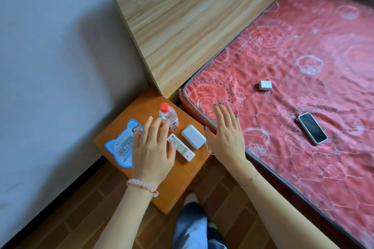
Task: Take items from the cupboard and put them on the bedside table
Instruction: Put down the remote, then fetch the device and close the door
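Hovering spread and empty over the table [188, 170]: left hand [151, 151], right hand [226, 135]. Blue cat-shaped card [119, 147] at 9 o'clock, print illegible.

On my orange counter [183, 176] stands a clear bottle [168, 116] with a red cap. Beside it lie a white power bank [193, 136], a white remote [180, 147] and a blue cat-shaped fan [121, 147], all flat.

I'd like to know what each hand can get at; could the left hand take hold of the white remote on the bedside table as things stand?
Probably yes. The left hand is open with fingers spread, and the white remote lies bare beside its thumb, with nothing on top of it.
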Motion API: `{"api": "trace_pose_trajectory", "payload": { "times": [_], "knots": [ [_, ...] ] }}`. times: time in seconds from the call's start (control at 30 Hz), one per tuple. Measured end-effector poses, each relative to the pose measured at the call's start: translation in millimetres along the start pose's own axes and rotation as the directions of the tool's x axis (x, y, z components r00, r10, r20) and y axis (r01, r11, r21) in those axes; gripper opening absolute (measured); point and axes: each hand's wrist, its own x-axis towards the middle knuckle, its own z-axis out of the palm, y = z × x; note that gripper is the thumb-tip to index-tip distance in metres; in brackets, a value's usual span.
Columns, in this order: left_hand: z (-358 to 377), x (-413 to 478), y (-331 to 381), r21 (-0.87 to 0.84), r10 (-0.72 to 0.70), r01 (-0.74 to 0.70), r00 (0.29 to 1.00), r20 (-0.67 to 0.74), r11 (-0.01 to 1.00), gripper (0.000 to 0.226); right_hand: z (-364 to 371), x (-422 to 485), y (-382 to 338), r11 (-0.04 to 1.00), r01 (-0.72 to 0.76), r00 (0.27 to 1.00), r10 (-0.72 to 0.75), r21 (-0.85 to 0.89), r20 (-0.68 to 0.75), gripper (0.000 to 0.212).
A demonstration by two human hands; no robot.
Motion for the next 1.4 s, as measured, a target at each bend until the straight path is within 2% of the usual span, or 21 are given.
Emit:
{"api": "trace_pose_trajectory", "payload": {
  "times": [0.13,0.47,0.8,0.97,1.17,1.4],
  "knots": [
    [-49,-14,22,0.05,0.05,-0.046,0.994,-0.094,0.998,0.056,-53,-28,-7,0.998,0.062,0.996,-0.06,0.025,-0.066,0.063],
    [-138,-95,68,0.093,0.011,0.015,0.961,-0.275,0.996,0.055,-141,-111,-14,0.985,0.171,0.955,-0.163,0.01,-0.248,0.059],
    [-158,-170,86,0.103,-0.013,0.038,0.971,-0.238,0.994,0.053,-171,-185,-3,0.985,0.16,0.972,-0.169,-0.071,-0.164,0.064],
    [-165,-181,88,0.092,0.032,-0.014,0.978,-0.207,0.996,0.054,-192,-209,-2,0.987,0.115,0.968,-0.136,-0.11,-0.209,0.067],
    [-180,-195,74,0.076,0.095,-0.078,0.963,-0.251,0.994,0.054,-202,-231,-35,0.985,0.105,0.96,-0.137,-0.139,-0.244,0.065],
    [-203,-233,18,0.061,0.136,-0.123,0.943,-0.303,0.991,0.054,-190,-269,-100,0.985,0.093,0.951,-0.132,-0.148,-0.28,0.062]
  ]
}}
